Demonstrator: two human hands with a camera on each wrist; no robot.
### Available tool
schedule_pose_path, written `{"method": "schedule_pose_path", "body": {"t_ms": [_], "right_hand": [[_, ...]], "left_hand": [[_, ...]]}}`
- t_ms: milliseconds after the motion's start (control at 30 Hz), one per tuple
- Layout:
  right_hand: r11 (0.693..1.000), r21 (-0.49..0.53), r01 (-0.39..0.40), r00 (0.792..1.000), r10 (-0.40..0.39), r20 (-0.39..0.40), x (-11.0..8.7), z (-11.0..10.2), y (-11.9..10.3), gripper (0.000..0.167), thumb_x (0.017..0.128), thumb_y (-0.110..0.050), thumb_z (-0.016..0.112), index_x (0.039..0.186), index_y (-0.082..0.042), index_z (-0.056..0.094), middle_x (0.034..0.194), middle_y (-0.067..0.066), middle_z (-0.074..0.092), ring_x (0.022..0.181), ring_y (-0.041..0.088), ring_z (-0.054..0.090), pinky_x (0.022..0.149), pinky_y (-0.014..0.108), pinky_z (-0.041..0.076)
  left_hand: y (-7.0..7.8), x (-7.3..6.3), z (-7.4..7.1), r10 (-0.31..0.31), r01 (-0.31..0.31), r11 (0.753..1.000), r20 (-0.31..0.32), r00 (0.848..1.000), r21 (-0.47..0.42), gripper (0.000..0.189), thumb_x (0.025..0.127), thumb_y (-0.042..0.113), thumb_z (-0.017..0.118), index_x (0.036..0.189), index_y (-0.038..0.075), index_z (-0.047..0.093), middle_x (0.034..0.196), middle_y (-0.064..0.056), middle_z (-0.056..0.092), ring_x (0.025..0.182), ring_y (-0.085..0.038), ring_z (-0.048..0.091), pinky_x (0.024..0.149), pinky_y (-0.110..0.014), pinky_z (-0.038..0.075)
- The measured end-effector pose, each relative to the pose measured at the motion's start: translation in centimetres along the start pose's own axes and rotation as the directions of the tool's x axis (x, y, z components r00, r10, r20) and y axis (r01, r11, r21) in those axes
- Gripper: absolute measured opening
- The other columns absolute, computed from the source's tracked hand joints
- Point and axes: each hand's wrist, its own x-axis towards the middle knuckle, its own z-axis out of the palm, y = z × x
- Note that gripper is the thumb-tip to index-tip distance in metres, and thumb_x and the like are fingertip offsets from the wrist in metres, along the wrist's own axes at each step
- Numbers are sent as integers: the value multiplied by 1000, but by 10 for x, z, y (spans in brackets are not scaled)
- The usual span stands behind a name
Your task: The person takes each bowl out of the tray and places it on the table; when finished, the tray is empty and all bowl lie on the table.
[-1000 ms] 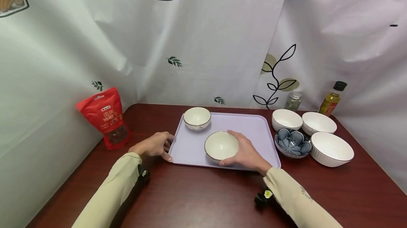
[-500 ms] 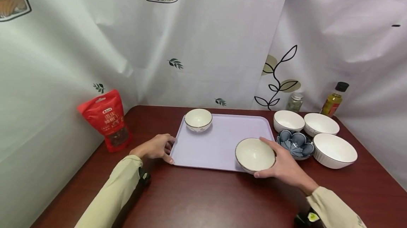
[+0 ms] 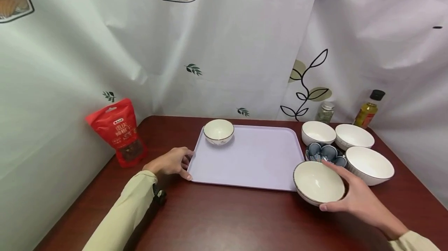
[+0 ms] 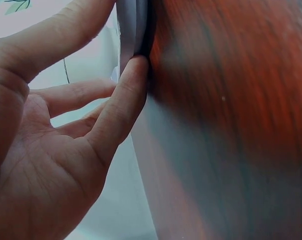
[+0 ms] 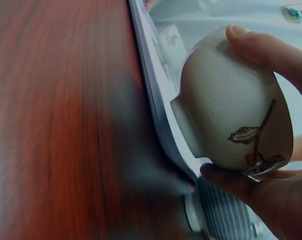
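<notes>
My right hand [image 3: 364, 198] grips a cream bowl [image 3: 318, 183] with a thin dark rim, thumb on its near side and fingers on its far side. In the head view the bowl overlaps the tray's front right corner. Its outside carries a brown leaf sprig [image 5: 251, 135] in the right wrist view. My left hand [image 3: 171, 163] holds the lilac tray [image 3: 252, 157] at its front left corner. One finger [image 4: 128, 95] touches the tray's edge in the left wrist view. A similar small bowl [image 3: 218, 131] sits on the tray's back left corner.
Right of the tray stand a blue petal-patterned bowl [image 3: 323, 150], partly covered by the held bowl, and white bowls [image 3: 317, 131], [image 3: 353, 135], [image 3: 369, 163]. Behind them are a spice jar [image 3: 325, 112] and an oil bottle [image 3: 368, 111]. A red pouch [image 3: 119, 130] leans at the left wall.
My right hand has carried the cream bowl from over the tray's middle to the right, to its front right corner. My left hand has stayed at the tray's left corner.
</notes>
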Motion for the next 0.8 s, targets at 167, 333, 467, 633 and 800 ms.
{"method": "schedule_pose_path", "body": {"t_ms": [167,333,467,633,800], "right_hand": [[1000,17,-19,1000,19,-6,-16,-13,16,104,60,-17,96,151,-19,45,133,-41,40,108,-19,43,80,-2,35],[999,-1,-45,999,45,-9,-32,-21,34,103,62,-15,94,152,-19,44,131,-43,40,107,-21,43,79,-2,33],[997,-42,-71,997,71,-7,-37,-25,45,101,63,-19,94,151,-19,45,127,-48,37,101,-22,44,76,-2,33],[994,-76,-73,997,73,0,-40,-25,59,99,62,-21,94,149,-18,47,122,-48,37,99,-21,44,74,-1,32],[999,-27,-22,1000,23,21,-39,-25,66,99,63,-14,92,150,-17,46,125,-43,43,101,-18,48,77,-2,34]], "left_hand": [[0,0,-2,7,-7,1000,-3,1000,5,83,66,8,93,135,-14,52,124,-24,58,98,-26,71,81,-33,64],[0,0,0,8,-8,1000,0,1000,9,84,67,9,93,135,-15,52,123,-24,59,97,-26,71,81,-33,64],[0,0,0,2,-2,1000,-2,1000,14,84,67,9,93,135,-14,52,123,-24,59,98,-27,71,81,-34,64],[0,-1,0,-6,6,1000,2,1000,17,84,67,9,93,136,-14,52,124,-24,59,98,-26,70,82,-35,64],[2,-1,-1,-14,14,1000,0,1000,20,84,67,10,93,136,-14,52,125,-24,59,98,-26,70,83,-36,64]]}}
